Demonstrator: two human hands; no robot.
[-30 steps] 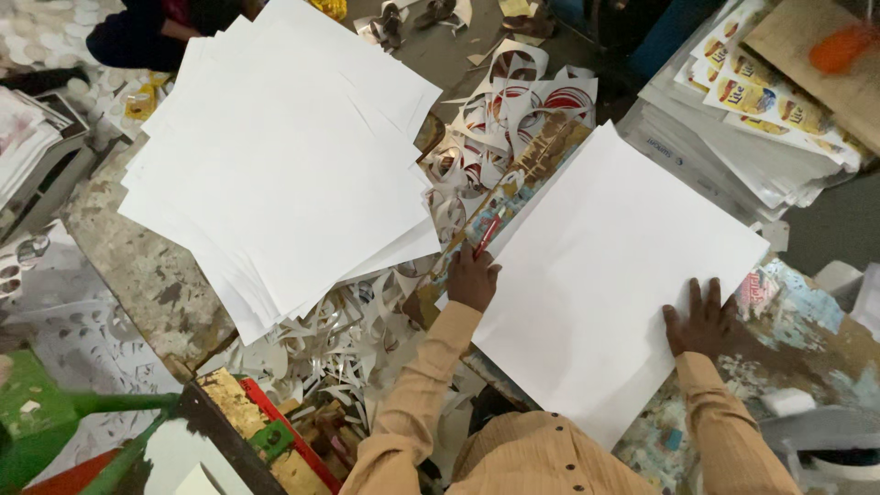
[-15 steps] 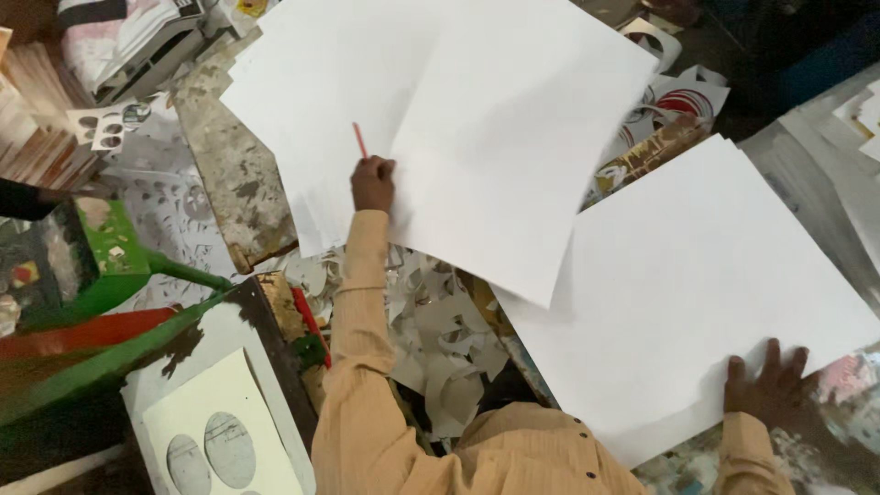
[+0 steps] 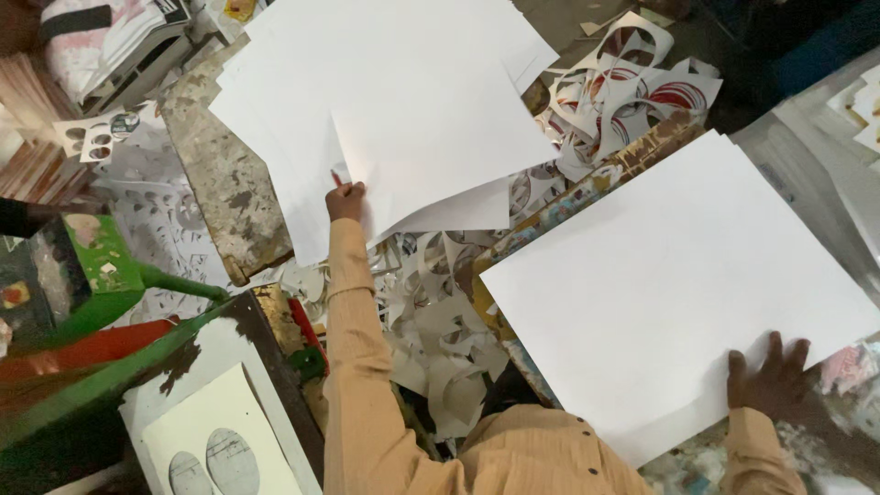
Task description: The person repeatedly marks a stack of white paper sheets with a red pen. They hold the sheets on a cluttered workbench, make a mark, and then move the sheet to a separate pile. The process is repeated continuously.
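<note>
Left hand pinches the lower edge of the top white sheet on the fanned paper stack, with a red pencil tip beside the fingers. My right hand lies spread flat on the other white stack, right of the cut-out scraps.

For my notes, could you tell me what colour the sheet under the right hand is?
Plain white sheet, right hand, head view.
</note>
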